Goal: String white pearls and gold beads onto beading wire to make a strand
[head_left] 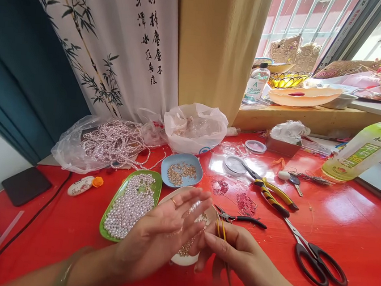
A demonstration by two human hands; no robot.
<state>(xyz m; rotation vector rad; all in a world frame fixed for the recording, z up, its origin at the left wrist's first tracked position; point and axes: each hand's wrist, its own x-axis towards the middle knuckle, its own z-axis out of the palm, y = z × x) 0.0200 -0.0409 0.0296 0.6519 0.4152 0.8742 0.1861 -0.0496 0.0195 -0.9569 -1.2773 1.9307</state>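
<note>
My left hand (169, 226) is open, palm turned to the right and fingers spread, over a white dish (184, 260) of small gold and pearly beads. Close beside it, my right hand (231, 246) pinches thin, doubled yellow strands (224, 231) between thumb and fingers; their lower ends hang below the hand, blurred. Whether its fingertips also grip a bead is too small to tell. Left of the hands lies a green tray (102, 224) full of pearl beads (130, 207). Behind them stands a blue dish (167, 162) with gold beads (181, 173).
Black-handled pliers (245, 219), yellow-and-black pliers (268, 193) and scissors (314, 258) lie to the right. Pearl strings (113, 140) spill from a plastic bag at back left, beside a white bag (195, 125). A green drink bottle (358, 152) stands back right. A cable (31, 217) crosses the left side.
</note>
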